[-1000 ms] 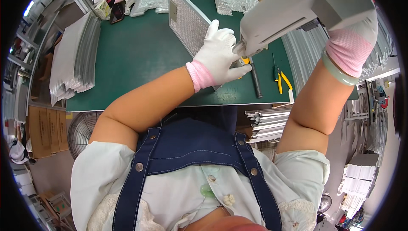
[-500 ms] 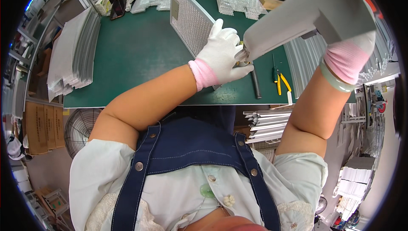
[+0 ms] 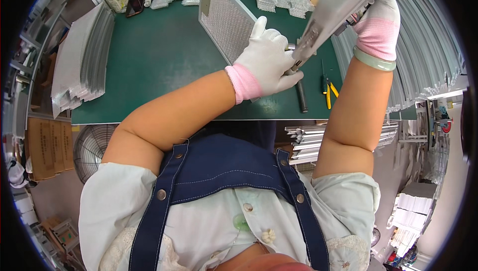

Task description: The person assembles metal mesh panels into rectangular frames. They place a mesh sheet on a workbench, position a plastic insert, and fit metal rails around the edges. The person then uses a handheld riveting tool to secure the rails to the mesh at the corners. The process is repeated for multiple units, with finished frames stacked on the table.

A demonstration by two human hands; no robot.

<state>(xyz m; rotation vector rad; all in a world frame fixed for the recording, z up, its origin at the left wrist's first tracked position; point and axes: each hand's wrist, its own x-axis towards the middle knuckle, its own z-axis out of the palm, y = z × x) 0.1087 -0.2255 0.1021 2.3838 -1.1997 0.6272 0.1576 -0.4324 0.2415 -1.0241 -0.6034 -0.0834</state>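
Up close, both gloved hands work on a grey metal frame piece [image 3: 343, 2] above the green worktop [image 3: 164, 67].

Left hand [image 3: 269, 59] fingers curl shut around the piece's near end; right hand [image 3: 378, 27] fingers grip its far part. A mesh filter panel [image 3: 224, 17] lies just left, yellow-handled pliers [image 3: 328, 89] near right.

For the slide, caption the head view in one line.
Gloved left hand grips the near end of a long grey metal frame that the gloved right hand holds above a green table.
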